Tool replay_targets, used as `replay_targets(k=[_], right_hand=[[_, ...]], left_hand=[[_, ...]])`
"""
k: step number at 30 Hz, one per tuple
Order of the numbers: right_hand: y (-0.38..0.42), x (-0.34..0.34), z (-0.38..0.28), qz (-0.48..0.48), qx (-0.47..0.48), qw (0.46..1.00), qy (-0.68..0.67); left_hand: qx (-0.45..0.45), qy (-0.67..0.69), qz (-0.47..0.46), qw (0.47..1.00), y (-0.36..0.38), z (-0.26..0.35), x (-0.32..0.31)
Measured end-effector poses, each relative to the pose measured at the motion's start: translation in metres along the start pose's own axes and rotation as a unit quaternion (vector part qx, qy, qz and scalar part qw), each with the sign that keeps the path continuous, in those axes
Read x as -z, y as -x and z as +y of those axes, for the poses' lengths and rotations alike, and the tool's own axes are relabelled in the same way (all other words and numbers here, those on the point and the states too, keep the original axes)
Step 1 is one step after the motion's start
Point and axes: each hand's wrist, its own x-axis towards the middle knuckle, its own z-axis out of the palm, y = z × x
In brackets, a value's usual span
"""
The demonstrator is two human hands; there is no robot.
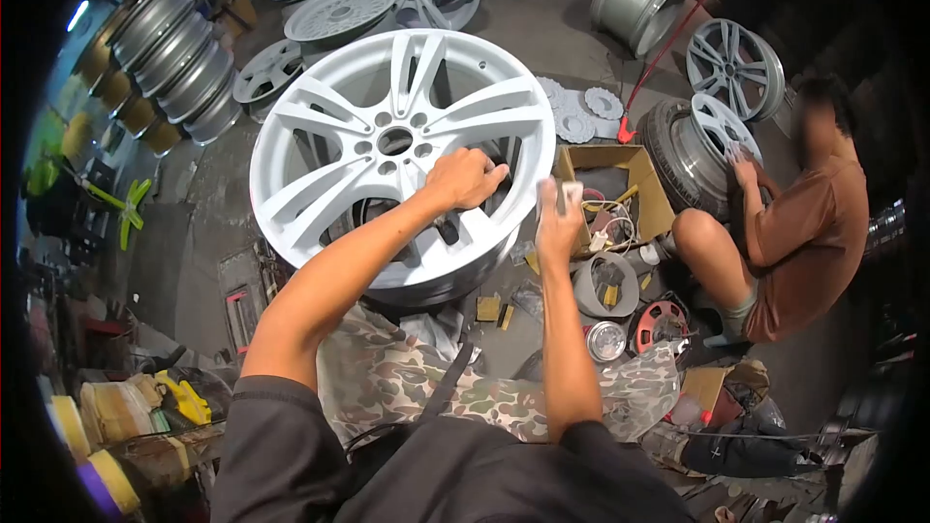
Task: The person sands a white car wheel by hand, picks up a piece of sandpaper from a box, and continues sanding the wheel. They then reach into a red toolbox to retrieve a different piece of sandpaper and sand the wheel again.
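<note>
A large white-grey alloy wheel rim (320,150) with paired spokes lies face up in front of me, tilted a little. My left hand (468,177) is closed over one of its lower right spokes, close to the centre hub; its fingertips are hidden. Just outside the rim's right edge, my right hand (559,223) is raised and pinches a small pale block (572,192). Motion blurs that hand slightly, and what the block is made of cannot be told.
A cardboard box (654,203) with cables stands at the right. Beyond it, a person (814,203) crouches with a hand on another rim (722,126). Stacked rims (179,58) rise at the left. A grey ring-shaped container (606,286), a can (605,340) and a red reel (661,326) sit near my right forearm.
</note>
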Motion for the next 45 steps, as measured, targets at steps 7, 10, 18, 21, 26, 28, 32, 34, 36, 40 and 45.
replay_targets(k=[7,10,18,21,26,28,32,34,36,40,45], right_hand=[[0.043,-0.03,-0.008,0.06,-0.107,0.983,-0.133],[0.012,-0.035,0.009,0.067,-0.152,0.971,-0.175],[0.028,-0.04,-0.011,0.095,-0.198,0.951,-0.218],[0.016,-0.041,-0.017,0.109,-0.247,0.928,-0.257],[0.038,-0.055,-0.023,0.172,-0.237,0.909,-0.297],[0.009,-0.047,-0.017,0.113,-0.279,0.922,-0.243],[0.023,-0.052,-0.026,0.138,-0.286,0.915,-0.249],[0.045,-0.066,-0.032,0.201,-0.241,0.908,-0.279],[0.033,-0.062,-0.022,0.179,-0.264,0.916,-0.245],[0.006,-0.052,-0.023,0.102,-0.318,0.885,-0.324],[0.036,-0.06,-0.041,0.173,-0.327,0.887,-0.276]], left_hand=[[-0.002,0.003,-0.024,1.0,-0.001,0.001,0.005],[0.004,0.003,-0.023,1.0,-0.001,-0.002,-0.001],[-0.004,0.006,-0.038,0.999,0.001,0.0,0.006],[-0.011,-0.008,-0.026,1.0,-0.002,-0.002,0.004],[-0.014,-0.001,-0.043,0.999,-0.002,-0.003,0.003],[-0.023,0.001,-0.022,0.999,-0.004,-0.006,0.001],[-0.016,0.007,-0.041,0.999,0.001,0.003,0.01],[-0.023,-0.002,-0.029,0.999,-0.002,0.001,0.007],[-0.008,0.011,-0.045,0.999,-0.003,-0.003,0.004],[0.007,0.009,-0.057,0.998,0.0,0.011,0.009],[0.016,-0.012,-0.067,0.998,-0.004,0.005,0.008]])
